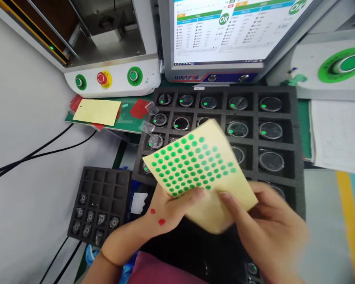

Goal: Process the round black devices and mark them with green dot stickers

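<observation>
A: Both hands up on the sticker sheet (195, 169), right above the big foam tray (294, 130)!

B: The left hand (165, 213)?

A: Fingers pressed to the sheet's lower edge, thumb on the green dots; two red dots stuck on that hand.

B: And the right hand (266, 228)?

A: Blurred, but its fingers pinch the sheet's bottom corner.

B: What's in the tray?

A: Round glass discs (270, 104), several carrying green dots. Left of the tray, a smaller foam tray (103, 177) with little metal parts. Behind the tray, a monitor (225, 35) showing OK.
</observation>
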`<act>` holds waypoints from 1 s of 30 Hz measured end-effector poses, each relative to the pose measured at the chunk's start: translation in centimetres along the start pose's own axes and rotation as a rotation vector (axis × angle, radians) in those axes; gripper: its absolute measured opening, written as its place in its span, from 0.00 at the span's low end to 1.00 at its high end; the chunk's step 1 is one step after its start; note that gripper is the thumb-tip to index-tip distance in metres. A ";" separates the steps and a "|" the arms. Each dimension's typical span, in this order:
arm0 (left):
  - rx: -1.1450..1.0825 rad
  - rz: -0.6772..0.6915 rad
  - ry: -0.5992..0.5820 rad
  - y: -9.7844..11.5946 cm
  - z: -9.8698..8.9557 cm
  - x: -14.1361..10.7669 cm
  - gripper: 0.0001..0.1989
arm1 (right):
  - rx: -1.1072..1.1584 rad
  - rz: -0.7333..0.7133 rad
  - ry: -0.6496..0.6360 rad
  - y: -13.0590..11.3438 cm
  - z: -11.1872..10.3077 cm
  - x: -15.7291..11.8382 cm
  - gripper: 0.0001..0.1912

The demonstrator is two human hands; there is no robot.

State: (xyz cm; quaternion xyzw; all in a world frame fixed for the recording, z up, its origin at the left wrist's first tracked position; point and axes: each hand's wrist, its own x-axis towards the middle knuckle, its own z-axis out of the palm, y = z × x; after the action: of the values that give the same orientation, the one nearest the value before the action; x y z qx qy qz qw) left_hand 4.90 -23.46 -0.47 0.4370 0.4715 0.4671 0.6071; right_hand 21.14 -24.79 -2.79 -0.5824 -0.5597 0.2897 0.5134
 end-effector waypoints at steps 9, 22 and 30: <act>0.167 0.049 -0.157 2.0 0.3 -0.5 0.18 | -0.360 -0.508 -0.110 -1.1 -1.7 0.8 0.09; 0.189 -0.106 -0.252 3.0 0.6 -0.1 0.13 | -0.352 -0.609 -0.245 -1.4 -2.3 1.3 0.07; 0.315 -0.020 -0.178 2.7 -0.4 -0.2 0.14 | -0.345 -0.621 -0.264 -0.7 -3.1 1.1 0.07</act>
State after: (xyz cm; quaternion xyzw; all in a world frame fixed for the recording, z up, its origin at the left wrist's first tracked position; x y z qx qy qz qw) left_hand 4.05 -23.08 2.11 0.5617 0.4876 0.3407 0.5750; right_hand 23.90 -24.74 -0.95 -0.4205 -0.8114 0.0942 0.3949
